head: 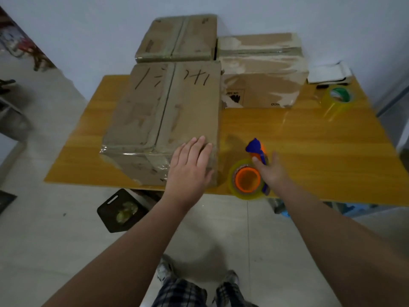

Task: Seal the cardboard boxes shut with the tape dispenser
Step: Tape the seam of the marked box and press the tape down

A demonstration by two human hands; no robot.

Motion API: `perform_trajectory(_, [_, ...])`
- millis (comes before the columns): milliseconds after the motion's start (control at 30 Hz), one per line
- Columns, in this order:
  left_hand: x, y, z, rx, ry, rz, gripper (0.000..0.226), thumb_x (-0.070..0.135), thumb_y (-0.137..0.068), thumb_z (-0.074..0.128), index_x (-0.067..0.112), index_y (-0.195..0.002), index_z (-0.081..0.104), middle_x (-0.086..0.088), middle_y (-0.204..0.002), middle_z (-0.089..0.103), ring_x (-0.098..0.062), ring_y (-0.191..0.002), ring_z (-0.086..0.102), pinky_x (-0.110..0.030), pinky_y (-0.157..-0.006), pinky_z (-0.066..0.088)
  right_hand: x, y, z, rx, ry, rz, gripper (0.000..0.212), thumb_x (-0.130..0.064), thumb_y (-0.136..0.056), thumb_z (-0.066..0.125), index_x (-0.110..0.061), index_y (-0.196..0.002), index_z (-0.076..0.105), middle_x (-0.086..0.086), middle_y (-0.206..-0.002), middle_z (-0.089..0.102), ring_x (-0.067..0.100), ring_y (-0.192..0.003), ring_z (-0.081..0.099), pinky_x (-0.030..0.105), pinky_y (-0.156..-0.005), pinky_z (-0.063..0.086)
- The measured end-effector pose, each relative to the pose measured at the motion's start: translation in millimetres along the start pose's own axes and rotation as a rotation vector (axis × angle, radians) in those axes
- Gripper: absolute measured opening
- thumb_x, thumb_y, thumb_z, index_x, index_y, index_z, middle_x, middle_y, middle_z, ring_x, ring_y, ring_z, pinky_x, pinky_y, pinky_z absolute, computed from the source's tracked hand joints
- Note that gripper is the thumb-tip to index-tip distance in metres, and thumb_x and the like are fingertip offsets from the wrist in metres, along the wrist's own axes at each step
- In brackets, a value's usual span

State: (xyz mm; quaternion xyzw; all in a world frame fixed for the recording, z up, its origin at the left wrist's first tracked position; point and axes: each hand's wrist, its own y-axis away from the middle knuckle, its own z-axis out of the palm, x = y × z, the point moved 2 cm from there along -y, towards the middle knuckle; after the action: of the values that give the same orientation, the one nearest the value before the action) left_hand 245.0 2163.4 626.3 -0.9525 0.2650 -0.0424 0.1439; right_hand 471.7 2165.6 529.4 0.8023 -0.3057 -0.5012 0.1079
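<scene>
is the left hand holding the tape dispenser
No, the left hand lies flat on the near cardboard box; the right hand grips the tape dispenser.

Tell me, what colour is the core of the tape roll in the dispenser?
The core of the dispenser is orange; the head view shows it.

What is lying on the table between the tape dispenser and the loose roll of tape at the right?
Nothing: in the head view only bare table shows between the tape dispenser and the roll of tape.
</scene>
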Motion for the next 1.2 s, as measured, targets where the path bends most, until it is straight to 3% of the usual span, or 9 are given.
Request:
perform_trajectory(67, [-1.4,0.2,-1.0,-0.011,0.002,0.018,0.066,0.028,-0.074,0.078,0.004,-0.13,0.052,-0.016,-0.134,0.053,-0.032,-0.125,0.049,-0.045,-0.107,0.028,14.5,-5.7,10.7,0.033,-0.028,0.054,0.058,-0.051,-0.093,0.048,-0.001,-0.124,0.045,0.02,-0.108,0.058,0.033,-0.091,0.059,0.042,-0.074,0.045])
perform_trajectory(167, [-5.0,0.4,-3.6,-0.02,-0.011,0.043,0.063,0.024,-0.076,0.075,0.005,-0.131,0.051,-0.015,-0.134,0.053,-0.032,-0.125,0.049,-0.045,-0.106,0.032,23.8,-17.3,17.7,0.115,-0.003,0.029,0.042,-0.045,-0.097,0.045,-0.007,-0.078,0.043,0.009,-0.064,0.043,0.023,-0.052,0.04,0.033,-0.051,0.032])
perform_trajectory(233, [-6.8,0.5,-5.1,-0.029,-0.008,0.058,0.06,0.022,-0.078,0.071,0.005,-0.132,0.05,-0.015,-0.135,0.053,-0.032,-0.125,0.049,-0.045,-0.105,0.035,25.8,-25.2,17.2,0.148,0.099,0.028,0.042,-0.043,-0.098,0.045,-0.008,-0.075,0.044,0.013,-0.068,0.046,0.027,-0.057,0.042,0.035,-0.054,0.033])
perform_trajectory(333, [-7.9,-0.6,-7.9,-0.056,-0.004,0.075,0.06,0.022,-0.077,0.07,0.005,-0.131,0.051,-0.016,-0.134,0.053,-0.032,-0.124,0.05,-0.045,-0.104,0.036,20.1,-23.8,13.0,0.215,0.186,-0.005,0.042,-0.039,-0.095,0.052,0.0,-0.108,0.049,0.023,-0.105,0.053,0.036,-0.089,0.052,0.04,-0.071,0.04])
perform_trajectory(500, [-12.0,-1.6,-14.0,-0.108,0.054,0.098,0.061,0.023,-0.079,0.069,0.005,-0.134,0.049,-0.016,-0.138,0.049,-0.032,-0.128,0.046,-0.046,-0.105,0.036,-32.2,67.0,25.5,0.254,-0.077,-0.589,0.073,-0.062,-0.084,0.053,-0.031,-0.145,0.028,-0.008,-0.149,0.027,0.006,-0.136,0.026,0.024,-0.105,0.028])
perform_trajectory(600, [-16.8,4.8,-18.0,-0.14,0.079,0.148,0.066,0.02,-0.083,0.066,0.003,-0.141,0.039,-0.016,-0.146,0.04,-0.03,-0.136,0.037,-0.045,-0.113,0.027,-47.1,105.0,51.0,0.214,0.162,-0.813,0.088,-0.062,-0.082,0.056,-0.028,-0.151,0.014,-0.012,-0.156,0.015,0.001,-0.143,0.007,0.027,-0.117,0.006])
perform_trajectory(700, [-26.9,13.7,-22.6,-0.168,0.046,0.151,0.065,0.022,-0.089,0.059,0.004,-0.145,0.031,-0.013,-0.15,0.033,-0.026,-0.14,0.028,-0.04,-0.117,0.013,-55.8,108.7,65.9,0.294,0.349,-0.743,0.084,-0.047,-0.088,0.057,-0.014,-0.152,0.014,0.002,-0.158,0.018,0.014,-0.146,0.009,0.033,-0.116,-0.009])
perform_trajectory(967, [-54.6,19.8,-29.9,-0.221,-0.143,0.146,0.068,0.032,-0.094,0.044,0.015,-0.151,0.011,-0.006,-0.158,0.012,-0.022,-0.146,0.005,-0.042,-0.116,-0.011,-60.9,100.6,73.4,0.432,0.391,-0.559,0.051,-0.012,-0.095,0.045,-0.011,-0.145,0.036,0.004,-0.149,0.039,0.02,-0.145,0.019,0.039,-0.116,-0.005])
perform_trajectory(1200, [-60.1,20.4,-23.5,-0.238,-0.129,0.131,0.07,0.034,-0.096,0.037,0.021,-0.151,-0.005,-0.004,-0.159,-0.001,-0.018,-0.146,-0.001,-0.043,-0.115,-0.014,-57.4,113.5,81.4,0.368,0.034,-0.507,0.044,-0.007,-0.099,0.037,-0.011,-0.143,0.04,0.006,-0.147,0.042,0.02,-0.143,0.022,0.041,-0.119,0.009])
